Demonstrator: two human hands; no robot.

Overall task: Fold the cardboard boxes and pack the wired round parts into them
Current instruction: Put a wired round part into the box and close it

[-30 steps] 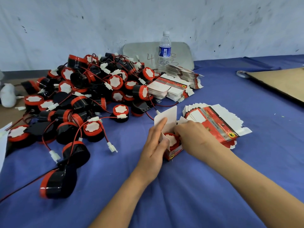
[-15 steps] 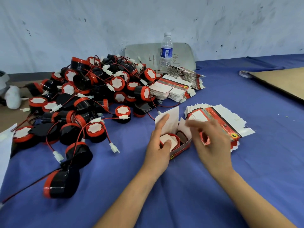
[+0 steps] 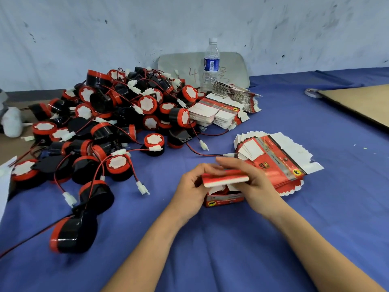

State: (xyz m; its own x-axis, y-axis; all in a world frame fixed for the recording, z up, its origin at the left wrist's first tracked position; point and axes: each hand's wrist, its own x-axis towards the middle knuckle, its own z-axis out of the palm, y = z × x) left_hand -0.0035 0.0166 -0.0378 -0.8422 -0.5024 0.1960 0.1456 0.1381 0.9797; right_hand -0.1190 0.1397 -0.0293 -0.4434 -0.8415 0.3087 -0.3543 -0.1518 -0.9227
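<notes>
Lid (image 3: pixel 225 179) now folded down over box (image 3: pixel 224 200), upright earlier, left hand (image 3: pixel 189 187) and right hand (image 3: pixel 256 186) both gripping lid ends

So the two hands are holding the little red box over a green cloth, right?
Nearly. The cloth is blue, not green, as the head view shows. The rest is right: the left hand and the right hand are both holding the little red box, with its lid flap folded over the top.
</notes>
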